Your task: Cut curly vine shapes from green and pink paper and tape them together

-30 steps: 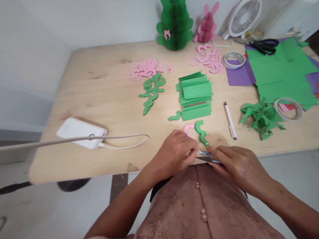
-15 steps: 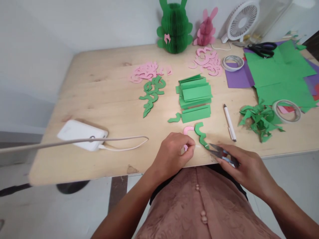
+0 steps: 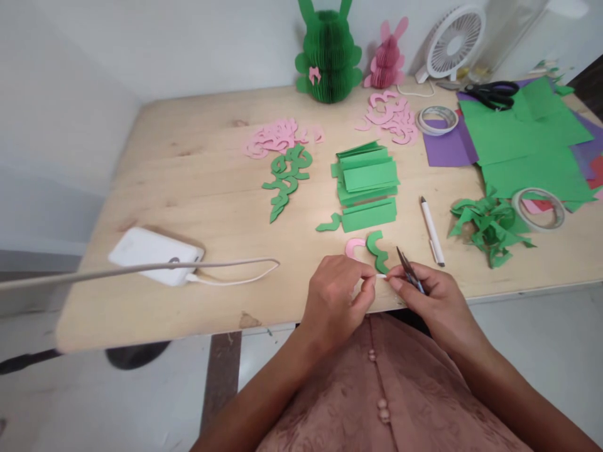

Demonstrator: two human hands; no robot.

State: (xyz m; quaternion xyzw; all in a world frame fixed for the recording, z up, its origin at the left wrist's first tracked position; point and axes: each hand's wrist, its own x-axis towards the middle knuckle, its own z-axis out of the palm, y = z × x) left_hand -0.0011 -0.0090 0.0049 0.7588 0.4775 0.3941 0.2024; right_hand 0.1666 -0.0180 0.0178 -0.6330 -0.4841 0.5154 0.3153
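A short white strip of tape (image 3: 381,276) stretches between my two hands at the table's front edge. My left hand (image 3: 336,292) pinches its left end between thumb and fingertips. The thumb and fingertips of my right hand (image 3: 431,298) meet at the other end, while the same hand keeps a pair of scissors (image 3: 409,271) in its grip, blades pointing up and left. Just beyond the strip lies a wavy green paper cutout (image 3: 376,251), its lower end close to my fingers. A pink paper curve (image 3: 354,248) touches its left side, partly hidden by my left hand.
Folded green paper (image 3: 367,179) lies ahead, a pen (image 3: 432,231) and green scraps (image 3: 490,226) to the right. Tape rolls (image 3: 538,209) and black-handled scissors (image 3: 492,94) rest by coloured sheets (image 3: 522,138). A cabled power bank (image 3: 155,254) is left; paper rabbits (image 3: 328,56) and a fan (image 3: 455,44) stand behind.
My right hand has moved left to meet the strip's right end. The scissors have closed up and turned more upright, away from the green cutout. My left hand has shifted slightly right.
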